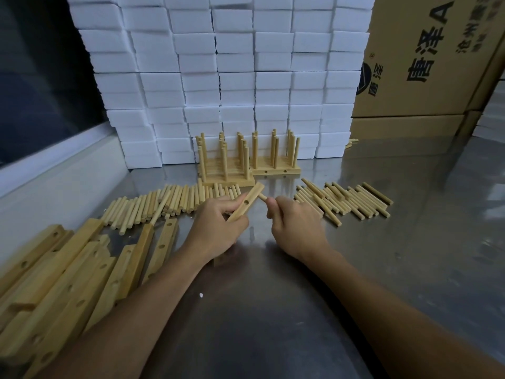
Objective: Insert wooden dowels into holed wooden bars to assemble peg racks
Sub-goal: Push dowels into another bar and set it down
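One dowel (263, 197) mostly hidden inside right hand (293, 222); left hand (218, 225) grips bar (246, 205).

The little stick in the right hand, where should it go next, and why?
Probably push the dowel into the bar. The left hand holds the bar tilted up, the right hand grips the dowel, and its tip sits beside the bar's far end.

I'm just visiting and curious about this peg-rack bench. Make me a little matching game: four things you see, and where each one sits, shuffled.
Things:
1. holed bar
2. dowel
3. finished racks
4. spare bars

Places:
A. standing at the back, before the white blocks
B. gripped in the left hand
C. piled at the near left of the table
D. pinched in the right hand

Pairs: 1-B, 2-D, 3-A, 4-C
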